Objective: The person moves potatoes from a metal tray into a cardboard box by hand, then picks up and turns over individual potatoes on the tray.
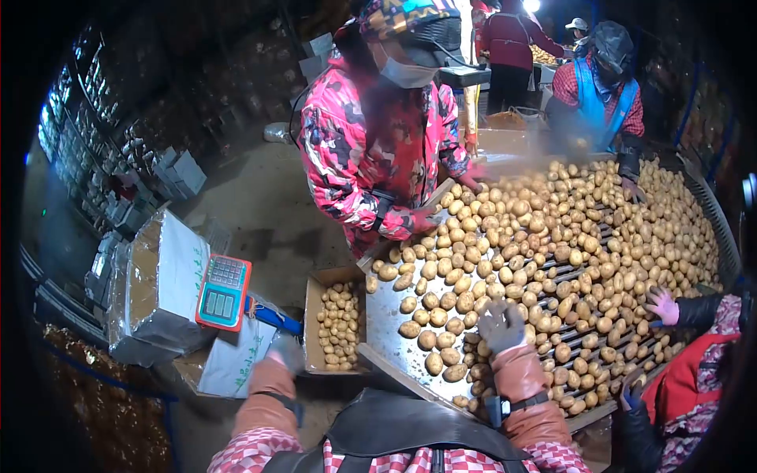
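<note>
My right hand (502,326), in a grey glove, rests over the potatoes (465,302) near the front of the sorting table. Its fingers look apart and reach forward; no potato shows in its grasp. Smeared by motion, my gloved left hand (286,353) is off the table's left side, close to an open cardboard box (313,347) part-filled with potatoes (341,315). Whether that hand holds anything cannot be made out. Loose potatoes lie scattered on the smooth metal plate (386,339) and pile up thickly across the dark bars (587,272) to its right.
A red-rimmed scale (224,292) sits by stacked cartons (146,276) at left. Across the table stands a person in a pink patterned jacket (339,150), hands at the edge. Another worker (603,98) is at the far side; a gloved hand (661,306) reaches in from the right.
</note>
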Available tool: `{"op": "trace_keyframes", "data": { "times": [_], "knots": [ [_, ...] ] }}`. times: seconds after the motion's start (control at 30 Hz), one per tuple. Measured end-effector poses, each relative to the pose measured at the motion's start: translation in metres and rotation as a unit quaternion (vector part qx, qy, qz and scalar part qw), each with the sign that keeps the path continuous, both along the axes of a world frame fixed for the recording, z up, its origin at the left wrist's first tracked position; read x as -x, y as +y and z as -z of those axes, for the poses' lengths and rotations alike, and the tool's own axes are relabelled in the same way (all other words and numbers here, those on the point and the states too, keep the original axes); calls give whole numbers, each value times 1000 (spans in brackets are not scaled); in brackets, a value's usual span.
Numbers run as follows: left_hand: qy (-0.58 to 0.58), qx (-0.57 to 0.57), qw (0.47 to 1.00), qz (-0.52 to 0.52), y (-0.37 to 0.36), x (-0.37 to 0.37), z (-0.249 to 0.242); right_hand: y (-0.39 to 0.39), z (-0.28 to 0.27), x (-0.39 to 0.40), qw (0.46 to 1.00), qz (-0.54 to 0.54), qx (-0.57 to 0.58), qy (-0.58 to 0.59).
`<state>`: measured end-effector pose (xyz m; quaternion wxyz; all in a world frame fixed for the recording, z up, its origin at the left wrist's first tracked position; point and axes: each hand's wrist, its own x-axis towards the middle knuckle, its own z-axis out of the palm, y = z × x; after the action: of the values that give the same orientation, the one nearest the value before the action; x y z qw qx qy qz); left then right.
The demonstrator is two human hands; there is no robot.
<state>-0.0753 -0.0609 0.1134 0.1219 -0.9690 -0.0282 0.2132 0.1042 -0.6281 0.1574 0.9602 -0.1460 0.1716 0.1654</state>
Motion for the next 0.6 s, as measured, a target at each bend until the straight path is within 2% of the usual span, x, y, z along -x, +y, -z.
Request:
{"op": "trace_keyframes", "data": {
  "times": [0.07,0.1,0.13,0.2,0.27,0.53,0.6],
  "knots": [
    [107,211,952,-195,-48,29,54,0,94,19,987,-133,-86,-11],
    [141,256,924,-247,-69,44,71,6,83,36,973,-118,169,105],
    [164,282,904,-276,-87,56,82,10,78,45,977,-95,172,83],
    [183,299,890,-292,-109,69,94,-4,51,53,986,-105,120,52],
    [176,302,887,-301,-113,68,94,-16,62,55,989,-101,96,40],
    [75,290,902,-310,-70,-3,107,-12,56,62,978,-28,180,101],
    [59,290,908,-295,-50,-13,120,2,9,92,919,-46,375,-110]
  ]
}}
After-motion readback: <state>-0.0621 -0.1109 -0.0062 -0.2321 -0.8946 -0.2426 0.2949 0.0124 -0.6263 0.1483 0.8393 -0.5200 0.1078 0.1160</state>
